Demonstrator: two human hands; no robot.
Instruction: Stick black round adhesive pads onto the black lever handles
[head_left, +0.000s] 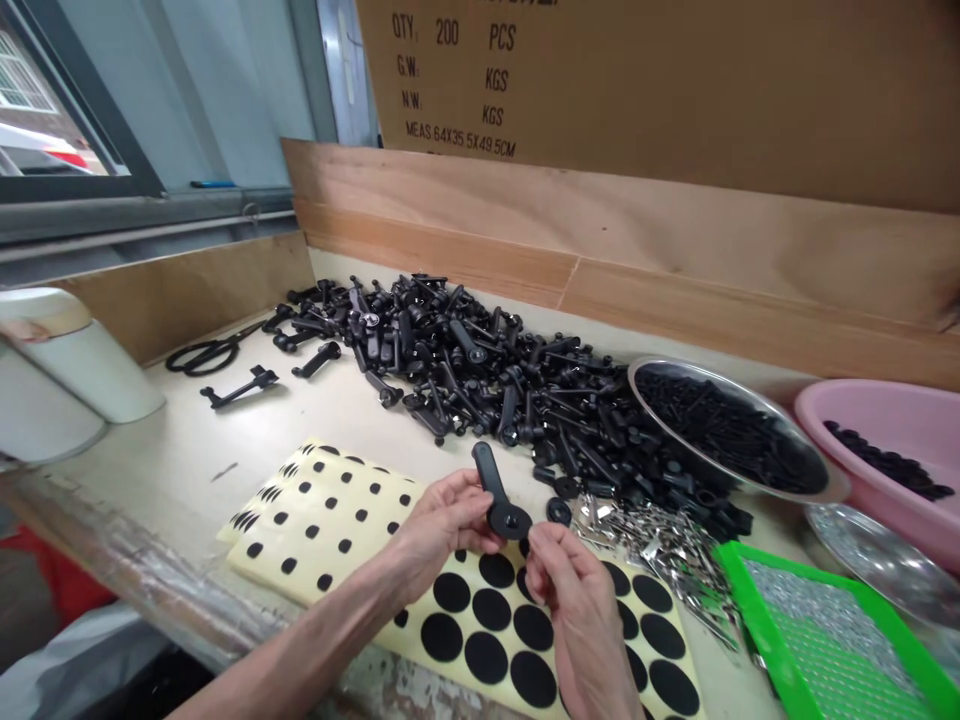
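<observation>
Near the middle of the frame, above the lower edge, we grasp a black lever [502, 512] in our left hand [448, 518], thumb and fingers closed around it where its arm meets the round end. The arm points up and to the left, and the round end faces us. Our right hand [571, 578] sits just beside that end with thumb and forefinger drawn together; we cannot tell whether they pinch the rim or some small piece.

We judge the step in hand to be close work on the round end. The next move seems to call for a steady left hold and a precise right fingertip.

Below our hands lies a sheet of large black discs [491, 656], with dotted sheets [360, 505] to its left. A heap of black parts [450, 370] spreads across the desk [169, 470] at centre, and metal clips [664, 545] lie at lower right.
</observation>
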